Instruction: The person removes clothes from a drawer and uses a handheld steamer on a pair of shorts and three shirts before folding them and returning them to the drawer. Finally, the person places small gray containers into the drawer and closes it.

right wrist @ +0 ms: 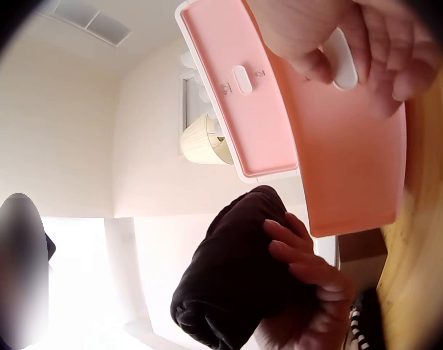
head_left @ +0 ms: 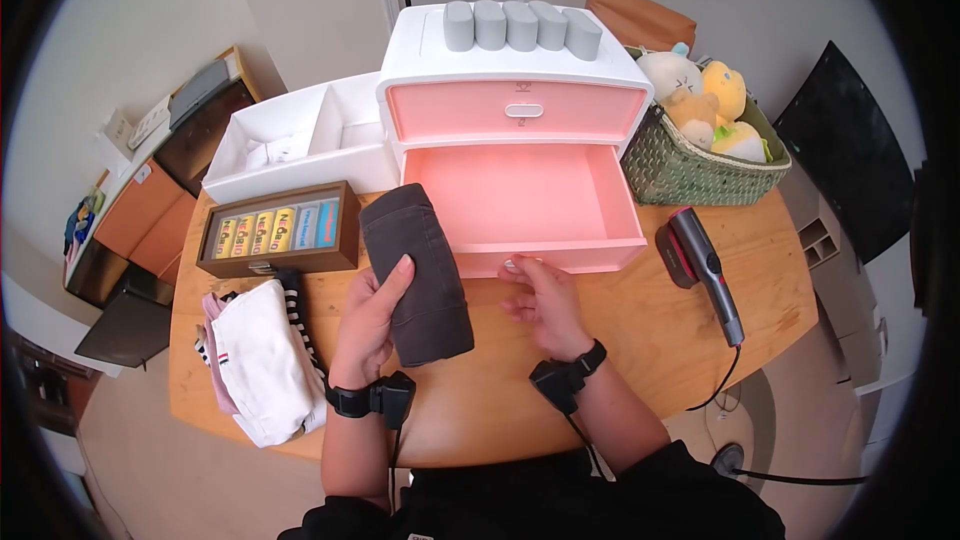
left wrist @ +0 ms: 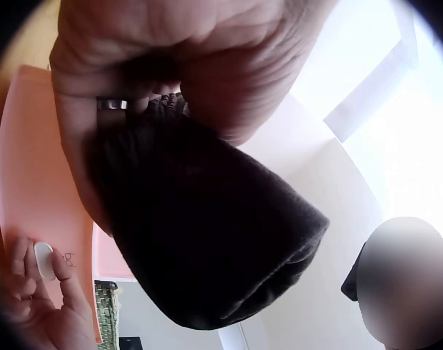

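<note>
My left hand (head_left: 368, 325) grips a dark folded garment (head_left: 418, 280), thumb across its top face, held up in front of the drawer unit. In the left wrist view the garment (left wrist: 207, 226) looks rolled into a thick bundle. My right hand (head_left: 548, 308) pinches the white oval knob (right wrist: 342, 60) on the front of the lower pink drawer (head_left: 520, 195). That drawer is pulled out and its visible inside is bare. Above it, the upper pink drawer (head_left: 450, 110) of the white cabinet (head_left: 400, 50) is closed.
A pile of folded clothes (head_left: 262, 360) lies at the left, below a brown box (head_left: 345, 230) of small packets. Behind is a white divided bin (head_left: 300, 130). Grey canisters (head_left: 520, 26) top the cabinet. At the right are a green basket (head_left: 700, 175) of plush toys and a corded handheld steamer (head_left: 708, 270).
</note>
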Demonstrator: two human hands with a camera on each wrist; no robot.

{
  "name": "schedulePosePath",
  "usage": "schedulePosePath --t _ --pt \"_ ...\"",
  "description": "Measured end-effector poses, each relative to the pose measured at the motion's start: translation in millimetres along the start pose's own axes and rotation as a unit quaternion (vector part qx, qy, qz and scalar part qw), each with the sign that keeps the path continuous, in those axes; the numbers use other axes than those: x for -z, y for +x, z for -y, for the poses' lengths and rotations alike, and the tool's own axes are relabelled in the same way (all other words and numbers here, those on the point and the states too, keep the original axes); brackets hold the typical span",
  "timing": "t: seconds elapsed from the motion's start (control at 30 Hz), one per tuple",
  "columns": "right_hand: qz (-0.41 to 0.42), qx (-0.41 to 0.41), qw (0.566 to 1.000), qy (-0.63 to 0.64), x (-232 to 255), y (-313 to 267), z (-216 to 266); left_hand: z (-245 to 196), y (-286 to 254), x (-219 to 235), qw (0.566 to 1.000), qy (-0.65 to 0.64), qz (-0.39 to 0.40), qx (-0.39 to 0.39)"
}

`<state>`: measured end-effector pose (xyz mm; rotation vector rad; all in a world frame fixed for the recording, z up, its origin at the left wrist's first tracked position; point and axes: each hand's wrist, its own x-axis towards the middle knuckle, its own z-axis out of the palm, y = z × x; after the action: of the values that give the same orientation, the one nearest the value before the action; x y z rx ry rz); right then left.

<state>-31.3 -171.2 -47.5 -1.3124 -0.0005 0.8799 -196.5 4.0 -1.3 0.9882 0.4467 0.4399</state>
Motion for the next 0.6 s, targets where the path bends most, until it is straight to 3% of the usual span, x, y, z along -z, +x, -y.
schedulePosePath --t 0.07,0.17,0.27,0.37,0.47,0.6 --pt "0.037 -0.043 0.995 -0.077 12 -4 12 -2 2 -1 1.000 0.027 0.008 0.000" --pt "0.182 -0.022 0.960 -0.211 19 -24 43 -13 6 -11 0.995 0.089 0.032 -0.015" --pt "0.159 0.193 0.952 -0.176 -16 -38 74 -26 13 -28 0.988 0.144 0.062 -0.007" --pt "0.228 0.082 0.932 -0.269 -44 -17 115 -36 26 -48 0.983 0.169 0.068 0.015" --pt "0.273 0.010 0.935 -0.226 -59 7 132 -55 37 -57 0.972 0.228 0.047 0.029" --pt "0.254 -0.005 0.936 -0.242 -66 45 136 -57 56 -49 0.956 0.289 -0.040 -0.008"
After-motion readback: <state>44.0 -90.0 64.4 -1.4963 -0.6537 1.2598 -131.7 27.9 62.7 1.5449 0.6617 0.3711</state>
